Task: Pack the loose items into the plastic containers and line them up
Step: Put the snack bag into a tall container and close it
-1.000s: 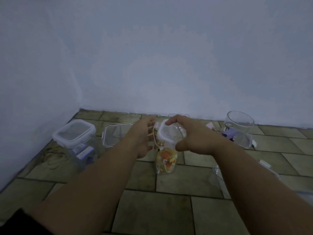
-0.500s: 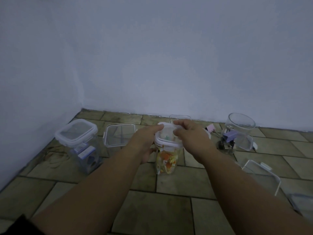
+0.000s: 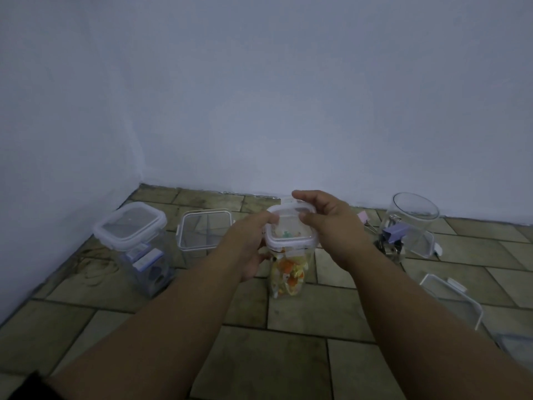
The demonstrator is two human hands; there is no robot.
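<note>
Lidded jar central on the floor, closed container far left, open container between them, round tub right.

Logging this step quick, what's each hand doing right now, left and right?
Left hand: closed on the container of colourful bits, thumb on its lid.
Right hand: fingers pressing the lid's far edge and side.

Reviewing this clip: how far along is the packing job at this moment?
Done: the lidded container at left is packed and closed. In hand: the left hand and right hand are fitting the lid on the container of colourful items. Left: the empty container is open, binder clips lie by the tipped round container, rubber bands remain loose, and no line-up shows.
</note>
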